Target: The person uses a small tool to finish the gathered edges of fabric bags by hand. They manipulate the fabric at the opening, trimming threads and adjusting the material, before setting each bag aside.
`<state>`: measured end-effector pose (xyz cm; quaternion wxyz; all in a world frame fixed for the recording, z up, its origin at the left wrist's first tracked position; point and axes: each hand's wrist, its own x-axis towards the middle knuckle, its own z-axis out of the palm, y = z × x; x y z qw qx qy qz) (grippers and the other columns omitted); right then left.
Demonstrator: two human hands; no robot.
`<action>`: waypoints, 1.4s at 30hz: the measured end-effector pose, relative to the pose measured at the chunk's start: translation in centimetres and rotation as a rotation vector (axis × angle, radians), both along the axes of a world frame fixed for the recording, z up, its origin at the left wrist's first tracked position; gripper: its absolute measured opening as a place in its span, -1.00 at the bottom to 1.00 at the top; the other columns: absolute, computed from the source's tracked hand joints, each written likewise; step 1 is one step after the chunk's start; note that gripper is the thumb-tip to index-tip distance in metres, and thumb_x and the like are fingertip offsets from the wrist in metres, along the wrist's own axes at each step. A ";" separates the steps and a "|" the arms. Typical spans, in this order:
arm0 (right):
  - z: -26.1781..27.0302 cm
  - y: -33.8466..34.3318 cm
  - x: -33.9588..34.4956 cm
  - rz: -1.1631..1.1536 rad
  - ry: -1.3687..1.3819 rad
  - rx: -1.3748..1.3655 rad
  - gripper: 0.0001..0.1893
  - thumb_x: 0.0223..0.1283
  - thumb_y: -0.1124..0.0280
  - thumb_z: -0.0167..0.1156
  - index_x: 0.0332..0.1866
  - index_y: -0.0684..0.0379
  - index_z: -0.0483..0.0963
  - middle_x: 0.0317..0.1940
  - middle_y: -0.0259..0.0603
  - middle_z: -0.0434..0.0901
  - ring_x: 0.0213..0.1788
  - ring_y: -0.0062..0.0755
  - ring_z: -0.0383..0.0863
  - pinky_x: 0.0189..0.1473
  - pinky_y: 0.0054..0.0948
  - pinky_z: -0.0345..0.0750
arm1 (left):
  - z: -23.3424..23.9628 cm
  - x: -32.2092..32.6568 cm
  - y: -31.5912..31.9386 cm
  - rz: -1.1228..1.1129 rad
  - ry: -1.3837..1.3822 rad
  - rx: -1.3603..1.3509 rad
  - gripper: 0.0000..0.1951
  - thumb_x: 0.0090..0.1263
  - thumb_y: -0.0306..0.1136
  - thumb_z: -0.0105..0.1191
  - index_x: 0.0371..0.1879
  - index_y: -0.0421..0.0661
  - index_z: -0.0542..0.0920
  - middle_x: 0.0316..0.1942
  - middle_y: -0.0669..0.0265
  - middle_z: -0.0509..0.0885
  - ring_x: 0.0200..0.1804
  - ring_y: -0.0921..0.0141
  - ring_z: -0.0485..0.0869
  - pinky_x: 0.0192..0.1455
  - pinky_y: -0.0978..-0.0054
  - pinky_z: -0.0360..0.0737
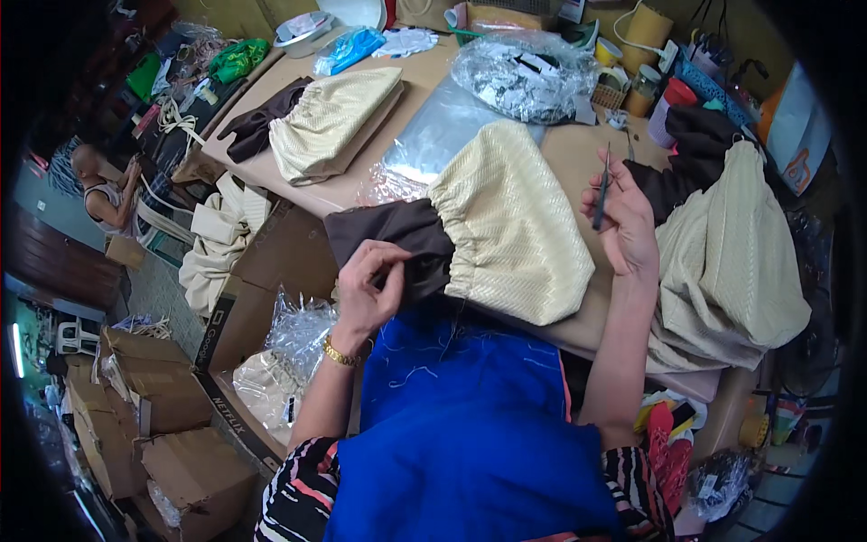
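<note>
A cream woven fabric pouch (pixel 515 223) with a gathered neck lies at the table's near edge, its dark brown cloth top (pixel 399 234) spread to the left. My left hand (pixel 372 281) pinches the lower edge of that brown cloth, thumb and forefinger close together. To the right of the pouch, my right hand (pixel 626 217) is raised, palm up, holding small dark thread snips (pixel 601 193) with the tip pointing away from me. Loose threads hang near the pouch and lie on my blue apron (pixel 460 420).
Another pouch (pixel 339 122) lies at the back left; more cream pouches (pixel 731 271) are heaped at the right. Behind are a plastic-wrapped bundle (pixel 525 74) and clear plastic bags (pixel 433 135). Below left stands an open cardboard box (pixel 271 251). A person (pixel 112 193) sits far left.
</note>
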<state>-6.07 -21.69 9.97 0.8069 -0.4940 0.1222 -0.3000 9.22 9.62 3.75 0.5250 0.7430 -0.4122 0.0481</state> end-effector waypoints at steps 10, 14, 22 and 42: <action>-3.3 13.7 -5.5 0.608 0.194 -0.032 -0.58 0.14 0.60 0.23 0.15 0.38 0.45 -0.42 -0.34 0.48 -0.47 -0.64 0.44 -0.38 -0.63 0.41 | -1.4 0.2 -5.3 -0.357 -0.181 0.120 -0.61 0.29 -0.43 0.28 0.12 -0.14 0.62 -0.11 0.21 0.76 -0.21 0.34 0.74 -0.16 0.40 0.63; -4.6 11.6 -3.5 -0.133 0.301 -0.596 -0.75 0.37 0.56 0.12 0.09 0.38 0.54 -0.48 -0.44 0.51 -0.45 -0.76 0.44 -0.37 -0.67 0.42 | -1.0 -1.1 -6.8 -0.586 0.440 0.145 -0.74 0.46 -0.40 0.19 0.01 -0.31 0.61 -0.33 0.41 0.72 -0.28 0.69 0.55 -0.24 0.63 0.52; -8.7 6.5 0.0 -0.023 0.452 -0.491 -0.75 0.38 0.55 0.07 0.07 0.32 0.59 -0.49 -0.41 0.53 -0.48 -0.76 0.43 -0.40 -0.62 0.41 | 3.7 -5.3 -6.8 0.101 -0.482 0.163 -0.66 0.28 -0.42 0.34 0.02 -0.18 0.66 -0.09 0.24 0.62 -0.34 0.52 0.64 -0.18 0.63 0.56; -4.4 10.4 -2.5 -0.274 0.528 -1.340 -0.62 0.16 0.49 0.30 0.10 0.17 0.48 -0.06 -0.11 0.38 -0.13 -0.05 0.57 -0.10 -0.12 0.52 | -0.6 -5.0 -9.3 0.077 -0.124 0.019 -0.93 0.26 -0.57 0.24 -0.39 -0.24 0.61 -0.33 0.12 0.63 -0.31 0.20 0.64 -0.24 0.37 0.57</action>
